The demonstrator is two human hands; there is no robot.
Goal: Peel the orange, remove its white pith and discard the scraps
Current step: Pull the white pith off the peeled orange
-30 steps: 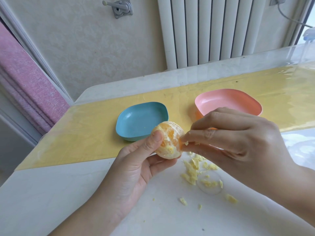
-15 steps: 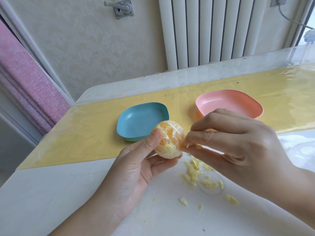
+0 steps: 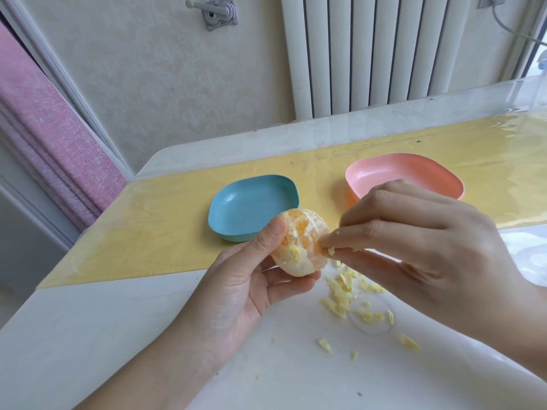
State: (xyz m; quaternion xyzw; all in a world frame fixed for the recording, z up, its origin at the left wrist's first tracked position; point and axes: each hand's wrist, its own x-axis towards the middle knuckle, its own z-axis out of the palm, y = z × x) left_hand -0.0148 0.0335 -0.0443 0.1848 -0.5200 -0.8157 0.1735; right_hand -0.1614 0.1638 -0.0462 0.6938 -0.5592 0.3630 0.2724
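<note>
**Peeled orange gripped just in front of the blue dish, a scrap of pith pinched at its side**

The orange (image 3: 302, 241) is fully out of its skin and sits in the air just in front of the blue dish (image 3: 251, 205), overlapping that dish's near right corner in the head view. Pale patches of white cling to its lower half, while bare orange segments show near the top.

The left hand (image 3: 245, 279) comes up from the near side of the blue dish and grips the orange. Its thumb (image 3: 275, 232) presses on the fruit's left side and its curled fingers cup it from below.

The right hand (image 3: 420, 247) reaches in from the right of the blue dish, palm down. Its thumb and fingertips (image 3: 325, 241) are pinched together against the orange's right side, closed on a small bit of pith (image 3: 331, 251).

Loose pith scraps (image 3: 340, 294) lie scattered on the white table (image 3: 118, 335), nearer the person than the blue dish and off to its right, below the right hand. Some of them lie on a clear round disc (image 3: 371, 318) that rests flat on the table.

The blue dish stands on a yellow mat (image 3: 148, 232) that runs across the table. A pink dish (image 3: 399, 176) stands on the same mat to the blue dish's right, well apart from it and partly hidden by the right hand. Both dishes show nothing in the parts that are visible.

Beyond the blue dish stands a white radiator (image 3: 370, 54), and far to its left hangs a pink curtain (image 3: 44, 137).
</note>
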